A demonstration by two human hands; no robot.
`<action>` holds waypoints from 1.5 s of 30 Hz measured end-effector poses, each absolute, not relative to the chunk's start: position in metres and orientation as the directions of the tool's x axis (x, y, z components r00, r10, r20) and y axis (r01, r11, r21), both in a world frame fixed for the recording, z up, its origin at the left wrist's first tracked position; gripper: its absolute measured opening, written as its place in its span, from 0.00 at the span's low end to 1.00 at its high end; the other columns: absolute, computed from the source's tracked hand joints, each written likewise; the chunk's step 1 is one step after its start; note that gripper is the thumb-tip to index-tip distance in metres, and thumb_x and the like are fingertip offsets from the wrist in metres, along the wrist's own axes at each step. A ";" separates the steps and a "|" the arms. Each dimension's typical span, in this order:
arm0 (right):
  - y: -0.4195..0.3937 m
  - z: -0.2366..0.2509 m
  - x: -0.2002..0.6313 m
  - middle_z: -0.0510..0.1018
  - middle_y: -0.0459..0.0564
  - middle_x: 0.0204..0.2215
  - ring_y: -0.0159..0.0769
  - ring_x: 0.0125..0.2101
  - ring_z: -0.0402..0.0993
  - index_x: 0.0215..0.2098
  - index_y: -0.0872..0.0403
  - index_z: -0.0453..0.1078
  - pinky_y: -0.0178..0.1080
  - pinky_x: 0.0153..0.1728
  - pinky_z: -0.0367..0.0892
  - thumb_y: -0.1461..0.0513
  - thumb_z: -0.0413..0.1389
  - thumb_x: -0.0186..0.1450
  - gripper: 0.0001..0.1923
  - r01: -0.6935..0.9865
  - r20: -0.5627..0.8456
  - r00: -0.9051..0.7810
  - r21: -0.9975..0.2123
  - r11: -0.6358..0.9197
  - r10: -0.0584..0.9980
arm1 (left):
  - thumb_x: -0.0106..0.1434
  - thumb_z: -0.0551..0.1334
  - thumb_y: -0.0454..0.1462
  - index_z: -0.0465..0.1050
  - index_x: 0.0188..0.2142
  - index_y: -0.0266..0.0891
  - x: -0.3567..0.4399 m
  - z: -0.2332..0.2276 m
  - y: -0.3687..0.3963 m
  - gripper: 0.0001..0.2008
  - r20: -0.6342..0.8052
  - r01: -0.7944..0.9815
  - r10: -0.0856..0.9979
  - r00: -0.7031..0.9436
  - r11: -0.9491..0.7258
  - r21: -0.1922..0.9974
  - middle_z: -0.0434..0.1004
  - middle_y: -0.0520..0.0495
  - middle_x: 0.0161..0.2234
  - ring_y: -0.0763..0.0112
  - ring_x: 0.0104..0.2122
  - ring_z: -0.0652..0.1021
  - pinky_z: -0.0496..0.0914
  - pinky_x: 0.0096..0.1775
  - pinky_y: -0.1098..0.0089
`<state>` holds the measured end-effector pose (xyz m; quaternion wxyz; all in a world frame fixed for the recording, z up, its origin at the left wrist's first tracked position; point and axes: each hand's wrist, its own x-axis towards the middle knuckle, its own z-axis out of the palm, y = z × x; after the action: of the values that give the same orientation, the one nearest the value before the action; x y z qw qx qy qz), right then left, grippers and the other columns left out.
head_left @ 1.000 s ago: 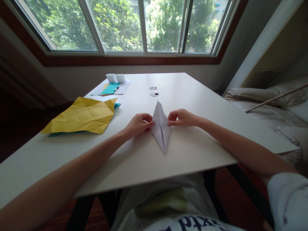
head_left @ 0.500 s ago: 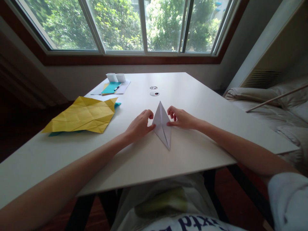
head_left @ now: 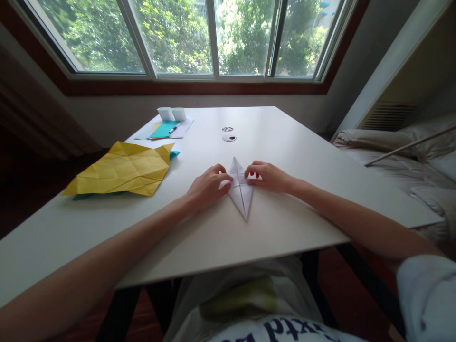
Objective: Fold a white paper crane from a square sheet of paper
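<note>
Fingertips of left hand (head_left: 208, 185) and right hand (head_left: 269, 175) press one folded white paper (head_left: 241, 192) flat.

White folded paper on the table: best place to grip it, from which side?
Probably the near pointed tip of the white folded paper: it lies flat and free, while the left hand and right hand cover the wide middle corners. Come low from the near table edge and pinch the tapering layers.

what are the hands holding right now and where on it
Both hands pinch the folded white paper on the table: the left hand at its left side corner, the right hand at its right side corner.
</note>
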<state>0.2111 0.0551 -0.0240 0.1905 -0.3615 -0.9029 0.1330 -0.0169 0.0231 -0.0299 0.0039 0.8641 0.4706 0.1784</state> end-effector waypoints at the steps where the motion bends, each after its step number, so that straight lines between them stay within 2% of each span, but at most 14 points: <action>1: 0.055 -0.025 0.211 0.72 0.50 0.39 0.31 0.31 0.70 0.38 0.52 0.70 0.35 0.33 0.64 0.61 0.54 0.60 0.07 0.587 0.262 -0.681 -0.364 0.723 0.684 | 0.62 0.54 0.41 0.74 0.40 0.46 -0.017 -0.030 0.024 0.12 0.307 0.797 0.802 0.513 -0.578 0.177 0.68 0.46 0.43 0.64 0.40 0.72 0.69 0.39 0.64; 5: 0.056 -0.027 0.209 0.74 0.52 0.42 0.38 0.43 0.69 0.39 0.53 0.72 0.40 0.44 0.63 0.64 0.52 0.62 0.09 0.514 0.309 -0.742 -0.306 0.801 0.594 | 0.62 0.53 0.38 0.74 0.37 0.40 -0.016 -0.030 0.025 0.11 0.317 0.750 0.763 0.562 -0.633 0.192 0.72 0.44 0.43 0.62 0.43 0.70 0.67 0.45 0.61; 9: 0.055 -0.028 0.208 0.77 0.51 0.41 0.38 0.43 0.69 0.42 0.53 0.70 0.42 0.46 0.62 0.63 0.50 0.63 0.11 0.501 0.286 -0.772 -0.275 0.821 0.567 | 0.61 0.53 0.38 0.72 0.36 0.39 -0.012 -0.028 0.024 0.10 0.314 0.727 0.747 0.585 -0.656 0.206 0.74 0.44 0.42 0.61 0.46 0.70 0.66 0.47 0.61; 14: 0.050 -0.024 0.207 0.76 0.53 0.43 0.42 0.45 0.68 0.45 0.53 0.69 0.44 0.46 0.62 0.56 0.53 0.61 0.16 0.548 0.240 -0.769 -0.229 0.805 0.592 | 0.62 0.53 0.40 0.68 0.41 0.39 -0.011 -0.028 0.023 0.12 0.264 0.741 0.770 0.581 -0.635 0.219 0.75 0.45 0.41 0.59 0.47 0.70 0.65 0.47 0.60; 20: 0.041 -0.017 0.206 0.74 0.56 0.45 0.47 0.46 0.67 0.49 0.54 0.66 0.47 0.45 0.62 0.46 0.53 0.58 0.27 0.577 0.178 -0.780 -0.166 0.800 0.600 | 0.59 0.54 0.51 0.64 0.49 0.40 -0.013 -0.021 0.017 0.23 0.127 0.777 0.797 0.590 -0.603 0.181 0.72 0.42 0.47 0.55 0.51 0.67 0.62 0.49 0.56; 24: 0.037 -0.016 0.206 0.72 0.58 0.47 0.49 0.47 0.67 0.51 0.56 0.64 0.48 0.46 0.62 0.44 0.53 0.57 0.32 0.578 0.150 -0.793 -0.126 0.807 0.591 | 0.57 0.53 0.56 0.60 0.53 0.36 -0.012 -0.015 0.009 0.32 0.045 0.801 0.809 0.586 -0.586 0.123 0.68 0.37 0.52 0.51 0.54 0.64 0.59 0.51 0.53; 28: 0.035 -0.016 0.205 0.72 0.58 0.47 0.48 0.47 0.66 0.50 0.57 0.66 0.47 0.46 0.61 0.45 0.52 0.58 0.30 0.579 0.156 -0.795 -0.092 0.810 0.586 | 0.58 0.51 0.57 0.62 0.52 0.36 -0.009 -0.014 0.001 0.33 0.046 0.806 0.807 0.589 -0.591 0.042 0.63 0.36 0.56 0.49 0.57 0.60 0.56 0.53 0.53; 31: 0.033 -0.014 0.205 0.72 0.58 0.47 0.48 0.47 0.66 0.49 0.56 0.67 0.48 0.46 0.61 0.45 0.53 0.58 0.30 0.570 0.155 -0.804 -0.074 0.819 0.574 | 0.56 0.50 0.60 0.62 0.52 0.38 -0.007 -0.014 -0.004 0.35 0.046 0.813 0.814 0.580 -0.581 0.026 0.62 0.37 0.57 0.48 0.57 0.59 0.54 0.53 0.52; 37: 0.031 -0.012 0.207 0.69 0.60 0.50 0.52 0.49 0.64 0.54 0.56 0.62 0.51 0.47 0.59 0.39 0.54 0.51 0.42 0.555 0.106 -0.822 -0.075 0.829 0.560 | 0.47 0.51 0.66 0.61 0.54 0.37 -0.004 -0.017 -0.008 0.45 0.042 0.841 0.844 0.535 -0.537 0.069 0.62 0.34 0.56 0.46 0.56 0.61 0.53 0.53 0.51; 42: 0.031 -0.012 0.208 0.70 0.60 0.48 0.52 0.48 0.65 0.53 0.56 0.63 0.52 0.46 0.59 0.39 0.55 0.50 0.42 0.553 0.120 -0.821 -0.074 0.830 0.558 | 0.46 0.54 0.66 0.58 0.57 0.38 -0.005 -0.018 -0.005 0.47 0.029 0.838 0.842 0.538 -0.538 0.093 0.60 0.35 0.58 0.46 0.57 0.59 0.52 0.54 0.52; 45: 0.033 -0.007 0.211 0.72 0.59 0.46 0.51 0.47 0.65 0.50 0.55 0.67 0.50 0.46 0.60 0.40 0.54 0.52 0.36 0.539 0.126 -0.829 -0.079 0.839 0.544 | 0.49 0.53 0.65 0.59 0.57 0.39 -0.005 -0.015 -0.005 0.44 0.042 0.815 0.819 0.572 -0.573 0.082 0.59 0.37 0.59 0.46 0.58 0.58 0.52 0.54 0.51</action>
<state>0.2112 0.0334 -0.0071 0.0716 -0.2832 -0.9562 0.0202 -0.0051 -0.0053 -0.0147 0.0265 0.8862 0.4611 0.0376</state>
